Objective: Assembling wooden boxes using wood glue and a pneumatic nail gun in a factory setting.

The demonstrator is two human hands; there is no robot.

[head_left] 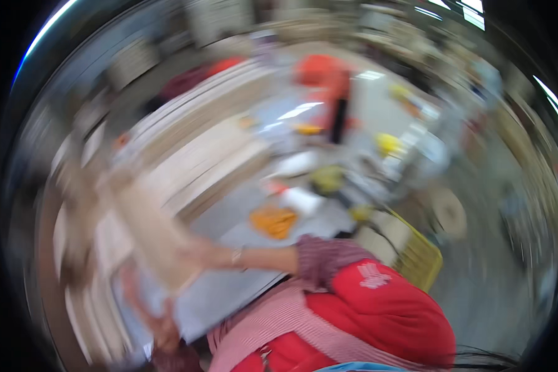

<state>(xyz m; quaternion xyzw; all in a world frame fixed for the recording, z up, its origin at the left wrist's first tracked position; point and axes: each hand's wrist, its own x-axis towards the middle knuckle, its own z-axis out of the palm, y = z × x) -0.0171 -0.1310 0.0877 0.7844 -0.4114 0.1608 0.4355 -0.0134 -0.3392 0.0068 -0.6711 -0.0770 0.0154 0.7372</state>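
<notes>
My right hand (201, 253) grips the near end of a long, pale wooden board (147, 226), which slants away to the upper left. At the lower left, my left hand (158, 325) is open, thumb and fingers apart, close to the board's near end and over the grey table (229, 291). Motion blur smears both hands and the board, so the exact hold of the right fingers is hard to make out. An orange cloth-like item (273, 222) lies on the table just beyond my right forearm.
Stacked pale boards (198, 161) stand beyond the table, and more boards (90, 304) lie at left. White rolls (302, 201), a yellow-green round item (327, 180) and an orange-red object (319, 71) sit toward the middle and back. A yellow crate (425, 260) is at my right.
</notes>
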